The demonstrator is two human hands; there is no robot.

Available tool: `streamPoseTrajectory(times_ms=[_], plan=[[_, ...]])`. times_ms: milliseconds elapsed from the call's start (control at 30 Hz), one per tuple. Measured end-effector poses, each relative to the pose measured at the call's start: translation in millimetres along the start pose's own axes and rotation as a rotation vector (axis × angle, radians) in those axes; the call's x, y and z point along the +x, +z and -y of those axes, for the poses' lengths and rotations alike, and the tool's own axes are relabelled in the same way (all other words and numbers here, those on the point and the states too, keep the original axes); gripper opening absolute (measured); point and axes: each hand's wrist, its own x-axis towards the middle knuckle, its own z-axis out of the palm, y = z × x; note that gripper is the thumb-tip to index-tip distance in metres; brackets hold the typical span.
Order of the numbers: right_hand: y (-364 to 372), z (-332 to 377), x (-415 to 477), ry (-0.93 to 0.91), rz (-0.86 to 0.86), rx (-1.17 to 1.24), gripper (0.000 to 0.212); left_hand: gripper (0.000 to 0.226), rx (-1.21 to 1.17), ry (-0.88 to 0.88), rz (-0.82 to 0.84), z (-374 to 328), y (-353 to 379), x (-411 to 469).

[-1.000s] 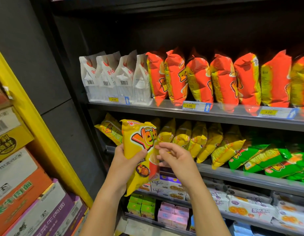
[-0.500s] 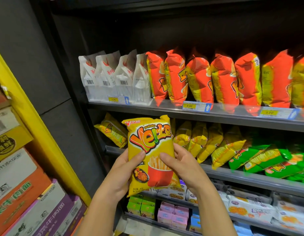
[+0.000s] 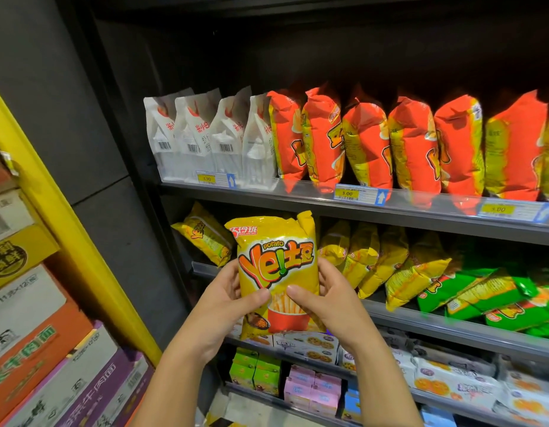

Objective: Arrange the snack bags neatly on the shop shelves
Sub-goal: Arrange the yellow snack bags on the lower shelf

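Observation:
A yellow potato-stick snack bag [image 3: 276, 260] is held upright, front facing me, before the middle shelf [image 3: 452, 322]. My left hand [image 3: 227, 306] grips its left edge with the thumb across the front. My right hand [image 3: 325, 300] grips its right edge the same way. Behind it, one yellow bag [image 3: 205, 235] leans at the shelf's left end, and several more yellow bags [image 3: 375, 257] lean in a row to the right, followed by green bags [image 3: 489, 294].
The upper shelf [image 3: 298, 192] carries white bags [image 3: 199, 140] and orange bags [image 3: 412, 146] standing in a row. Lower shelves hold small boxes [image 3: 310, 392] and flat packs [image 3: 452, 380]. Stacked cartons [image 3: 36, 328] and a yellow post [image 3: 67, 229] stand at the left.
The bag has been turned from tilted and side-on to upright with its front facing me. My right hand has taken hold of its right edge, and both hands have raised it slightly.

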Motion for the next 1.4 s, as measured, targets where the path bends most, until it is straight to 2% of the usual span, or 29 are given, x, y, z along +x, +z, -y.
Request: streamPoseTrajectory(times_ms=[233,400,500,667,867,967,1167,1300,1400], plan=[[5.7,-14.8,21.3,0.04,0.093,-0.041,0.061,0.073,0.089,-0.032,-0.036,5.5,-24.3,7.1],[20.2,-21.3,51.6,0.049,0.11,-0.251,0.087,0.058,0.118,-0.058,-0.203,16.7,-54.9,27.5],[31.8,-18.7,71.3,-0.016,0.059,-0.617,0.083,0.049,0.137,-0.085,-0.369,34.8,-80.6,46.9],[49.2,-31.2,114.4,-0.22,0.055,-1.336,0.076,0.05,0.101,-0.087,-0.586,58.6,-99.4,81.3],[53.7,-55.2,166.3,-0.254,0.094,-1.734,0.087,0.055,0.055,-0.086,-0.68,74.0,-114.5,135.2],[53.8,-59.0,182.5,-0.246,0.126,-1.82,0.089,0.057,-0.002,-0.072,-0.69,75.4,-117.4,163.0],[56.0,-58.5,193.2,-0.222,0.148,-1.787,0.082,0.063,0.02,-0.084,-0.701,79.5,-117.3,216.8],[59.4,-57.7,196.4,-0.187,0.136,-1.823,0.077,0.089,0.033,-0.139,-0.703,85.9,-115.9,243.0],[60.1,-57.9,198.6,-0.163,0.138,-1.843,0.075,0.086,0.065,-0.162,-0.713,92.2,-114.1,258.2]])
